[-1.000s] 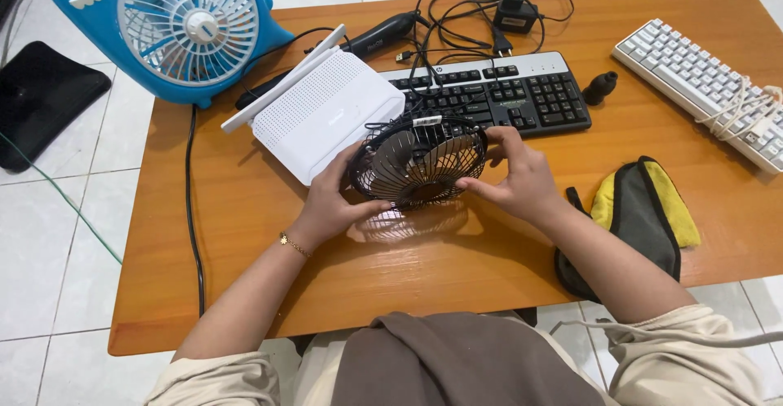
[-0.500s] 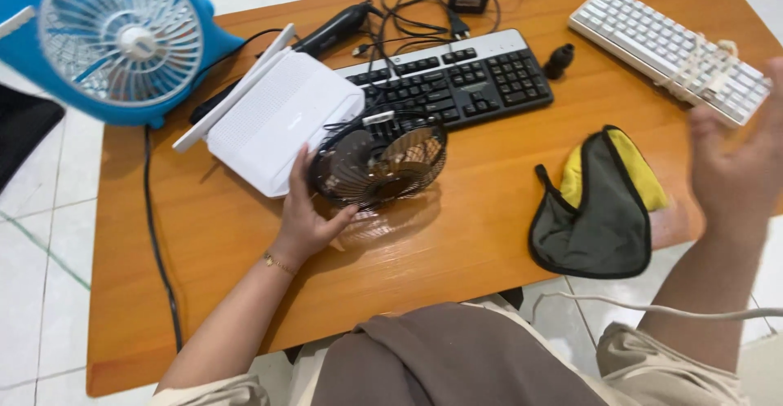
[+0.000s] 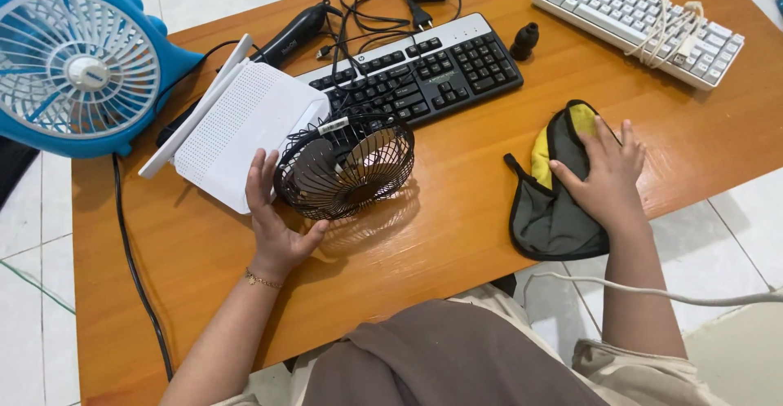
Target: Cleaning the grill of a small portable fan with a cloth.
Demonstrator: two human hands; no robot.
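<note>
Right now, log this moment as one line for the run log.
left hand: holds small black fan | right hand: flat on grey-yellow cloth | nearby: white router, black keyboard | surface: wooden table

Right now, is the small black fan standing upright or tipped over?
Tipped. The small black fan leans back, its grille facing up toward the camera, steadied at its rim by the left hand on the wooden table.

Wooden table (image 3: 457,235): keyboards (image 3: 424,67), cloth (image 3: 555,202), fans (image 3: 347,165).

Head view, steeply down, close overhead
</note>
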